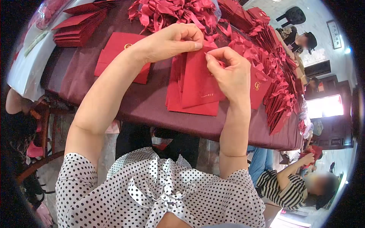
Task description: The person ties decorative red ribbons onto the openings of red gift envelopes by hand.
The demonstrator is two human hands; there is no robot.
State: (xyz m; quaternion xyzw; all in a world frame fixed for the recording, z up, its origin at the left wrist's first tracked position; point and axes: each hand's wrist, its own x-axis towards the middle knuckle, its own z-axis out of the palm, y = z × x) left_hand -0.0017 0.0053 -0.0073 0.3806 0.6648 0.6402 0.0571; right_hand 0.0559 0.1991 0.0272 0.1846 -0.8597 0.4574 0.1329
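Observation:
Near the middle of the table, my left hand [186,38] is pinched at the top edge of a red envelope [197,83] with small gold print near its bottom. To its right, my right hand [230,68] pinches with thumb and forefinger beside the same top edge. What lies between the fingers of either hand is too small to make out. The envelope rests on more red envelopes [175,104]. A pile of red ribbon bows [171,15] lies just beyond my hands.
Flat red envelopes [110,53] lie to the left on the dark red tablecloth [152,121]. A stack of red envelopes [78,34] is at the far left. Rows of ribboned envelopes [277,106] line the right side. A person in a striped top [281,188] sits at the right.

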